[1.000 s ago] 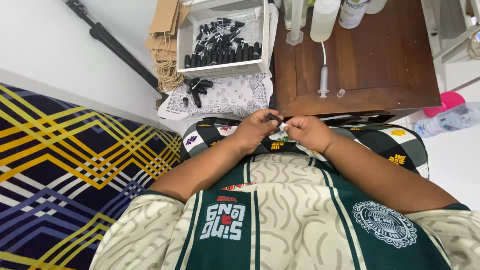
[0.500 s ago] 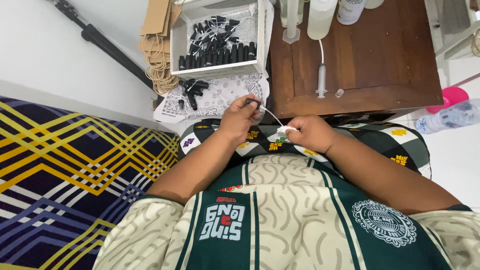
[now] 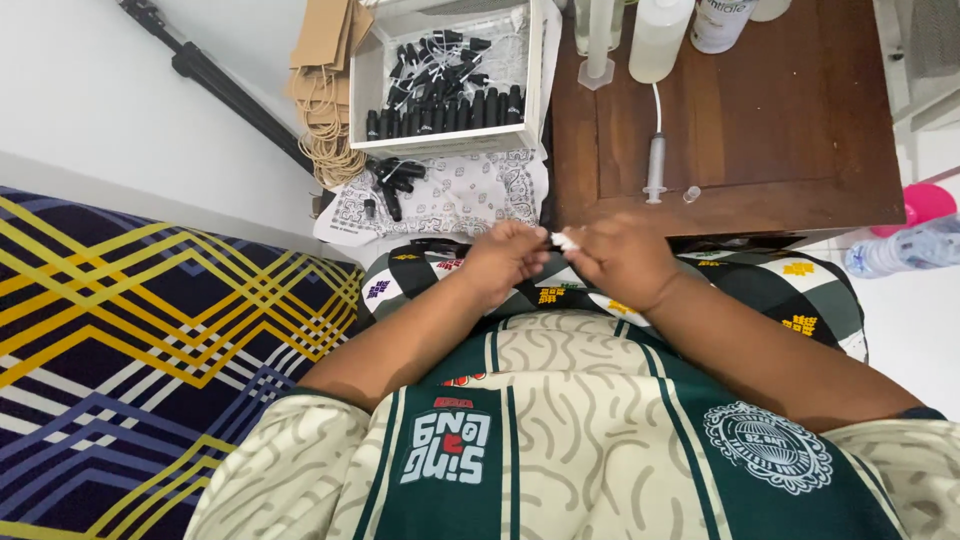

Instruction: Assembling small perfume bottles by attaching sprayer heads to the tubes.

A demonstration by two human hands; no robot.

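- The left hand (image 3: 505, 258) and right hand (image 3: 622, 258) meet just in front of the wooden desk (image 3: 790, 120), over the lap.
- Both pinch one small white piece (image 3: 560, 240) between them — each grip is closed on an end of it; its exact shape is too small to tell.
- A syringe (image 3: 655, 165) lies near the desk's front edge, beside a tiny clear cap (image 3: 691, 194).
- Left of the desk, a white tray (image 3: 365, 90) holds small black vials (image 3: 450, 100); more lie on a patterned cloth (image 3: 470, 195).
- Risk, as I judge it: the piece is tiny and held only by fingertips — a slip would drop it into the lap's folds.

small white piece (image 3: 562, 240), pinched between fingertips
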